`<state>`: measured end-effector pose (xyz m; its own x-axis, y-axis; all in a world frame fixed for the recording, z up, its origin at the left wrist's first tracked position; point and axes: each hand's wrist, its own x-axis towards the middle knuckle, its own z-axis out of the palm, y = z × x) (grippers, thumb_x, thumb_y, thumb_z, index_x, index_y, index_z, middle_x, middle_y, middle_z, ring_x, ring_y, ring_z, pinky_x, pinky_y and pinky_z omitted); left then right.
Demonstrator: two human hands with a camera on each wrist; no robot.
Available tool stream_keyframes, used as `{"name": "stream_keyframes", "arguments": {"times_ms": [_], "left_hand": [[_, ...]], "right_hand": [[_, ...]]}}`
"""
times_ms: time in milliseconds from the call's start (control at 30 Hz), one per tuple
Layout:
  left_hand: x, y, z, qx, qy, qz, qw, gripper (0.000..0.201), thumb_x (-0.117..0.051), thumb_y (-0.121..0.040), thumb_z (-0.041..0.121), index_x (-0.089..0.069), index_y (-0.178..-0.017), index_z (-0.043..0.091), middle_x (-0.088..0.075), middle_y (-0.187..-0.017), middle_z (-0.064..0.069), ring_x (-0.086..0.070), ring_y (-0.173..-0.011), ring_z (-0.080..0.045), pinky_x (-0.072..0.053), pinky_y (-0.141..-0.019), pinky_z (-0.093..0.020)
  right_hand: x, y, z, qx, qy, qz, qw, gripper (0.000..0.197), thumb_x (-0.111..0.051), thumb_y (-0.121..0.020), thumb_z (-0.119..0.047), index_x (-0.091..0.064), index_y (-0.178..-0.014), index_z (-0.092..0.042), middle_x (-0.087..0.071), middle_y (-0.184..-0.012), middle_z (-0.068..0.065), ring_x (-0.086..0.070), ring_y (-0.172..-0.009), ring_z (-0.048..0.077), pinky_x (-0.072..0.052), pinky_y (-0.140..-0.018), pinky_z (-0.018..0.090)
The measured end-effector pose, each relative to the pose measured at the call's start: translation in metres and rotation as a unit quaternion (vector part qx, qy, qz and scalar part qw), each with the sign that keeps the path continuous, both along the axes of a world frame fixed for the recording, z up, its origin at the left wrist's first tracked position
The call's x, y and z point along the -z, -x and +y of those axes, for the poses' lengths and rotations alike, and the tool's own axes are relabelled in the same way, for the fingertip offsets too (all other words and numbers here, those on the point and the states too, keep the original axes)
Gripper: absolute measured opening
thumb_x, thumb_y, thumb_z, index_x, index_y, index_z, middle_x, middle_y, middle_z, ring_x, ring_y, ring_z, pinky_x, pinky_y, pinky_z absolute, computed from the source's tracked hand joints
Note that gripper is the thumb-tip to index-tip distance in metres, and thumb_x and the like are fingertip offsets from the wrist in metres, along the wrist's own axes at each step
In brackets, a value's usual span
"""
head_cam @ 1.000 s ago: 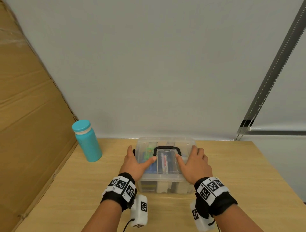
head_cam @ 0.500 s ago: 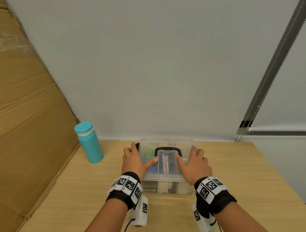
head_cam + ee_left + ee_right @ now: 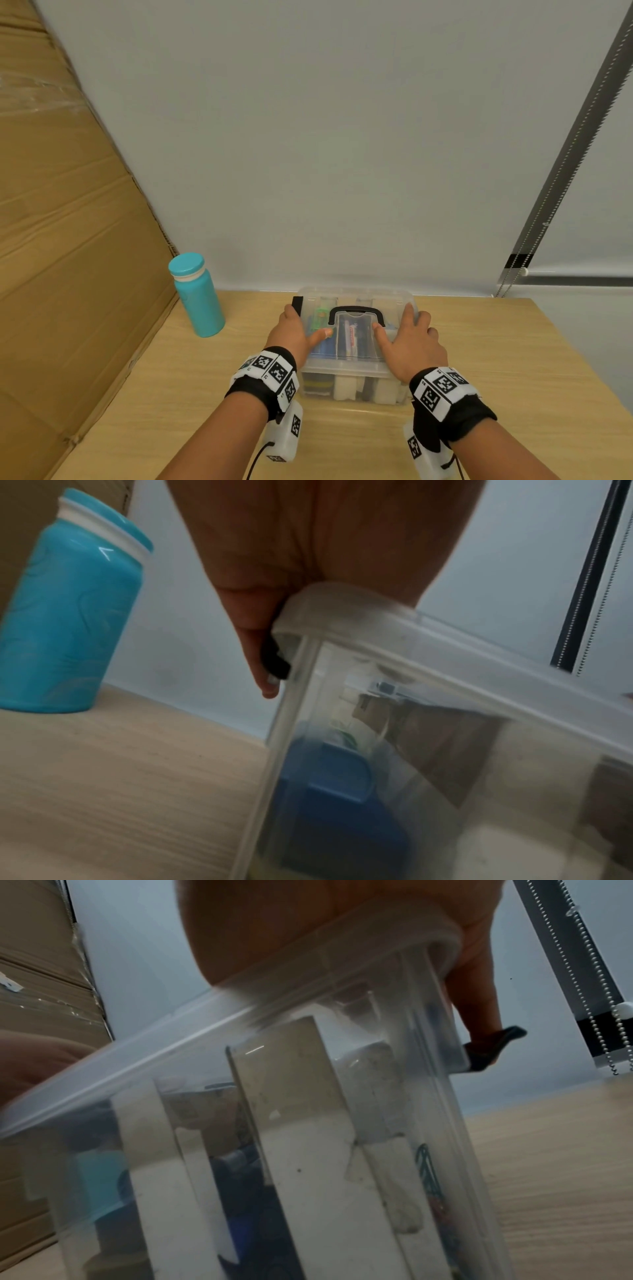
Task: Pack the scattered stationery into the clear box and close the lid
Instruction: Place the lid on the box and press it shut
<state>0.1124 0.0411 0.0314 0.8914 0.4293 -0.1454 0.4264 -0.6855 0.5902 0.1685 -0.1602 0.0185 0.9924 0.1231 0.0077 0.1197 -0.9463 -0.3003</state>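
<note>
The clear box [image 3: 356,368] stands on the wooden table [image 3: 513,359] with its lid on and its black handle [image 3: 356,310] lying flat. Pens and other stationery show through the plastic. My left hand [image 3: 291,337] lies on the lid's left side, thumb on top, fingers [image 3: 260,653] reaching down over the black left latch [image 3: 274,658]. My right hand [image 3: 411,346] lies on the lid's right side, thumb on top. Its fingers [image 3: 479,1007] reach down over the edge, and one fingertip touches the black right latch [image 3: 493,1047], which sticks outward.
A teal bottle [image 3: 198,301] stands left of the box, near the wall. A large cardboard sheet [image 3: 68,240] leans along the table's left side. A blind rail with a bead chain [image 3: 548,205] hangs at the right.
My left hand has slid from the lid's top to its left edge, fingers now down over the latch. The right hand has barely moved. The box stays put.
</note>
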Motion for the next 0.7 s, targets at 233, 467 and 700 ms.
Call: {"name": "stream_keyframes", "arguments": {"times_ms": [233, 467, 700], "left_hand": [[0.003, 0.013, -0.002, 0.017, -0.046, -0.005, 0.999, 0.095, -0.047, -0.083, 0.066, -0.009, -0.149, 0.009, -0.030, -0.151, -0.011, -0.053, -0.122, -0.028, -0.050, -0.094, -0.037], [0.001, 0.014, -0.003, 0.044, -0.088, -0.020, 0.995, 0.091, -0.039, -0.087, 0.066, 0.001, -0.151, 0.017, -0.007, -0.159, -0.004, -0.041, -0.134, -0.024, -0.047, -0.100, -0.038], [0.003, 0.011, -0.001, 0.051, -0.065, -0.027, 0.996, 0.084, -0.045, -0.087, 0.061, -0.005, -0.150, 0.022, -0.023, -0.149, -0.007, -0.053, -0.119, -0.023, -0.052, -0.092, -0.036]], "right_hand": [[-0.004, -0.003, -0.005, 0.023, -0.056, 0.025, 0.998, 0.098, -0.039, -0.077, -0.078, -0.006, -0.149, -0.020, -0.020, -0.149, 0.010, -0.039, -0.126, 0.034, -0.045, -0.091, 0.043], [-0.013, -0.016, -0.020, 0.100, -0.244, 0.172, 0.949, 0.135, -0.072, -0.055, -0.073, 0.000, -0.149, -0.009, -0.036, -0.148, 0.017, -0.046, -0.128, 0.035, -0.043, -0.099, 0.043], [-0.014, -0.019, -0.020, 0.100, -0.177, 0.184, 0.962, 0.142, -0.062, -0.028, -0.091, -0.032, -0.137, -0.005, -0.051, -0.129, 0.014, -0.056, -0.111, 0.031, -0.052, -0.090, 0.043]]}}
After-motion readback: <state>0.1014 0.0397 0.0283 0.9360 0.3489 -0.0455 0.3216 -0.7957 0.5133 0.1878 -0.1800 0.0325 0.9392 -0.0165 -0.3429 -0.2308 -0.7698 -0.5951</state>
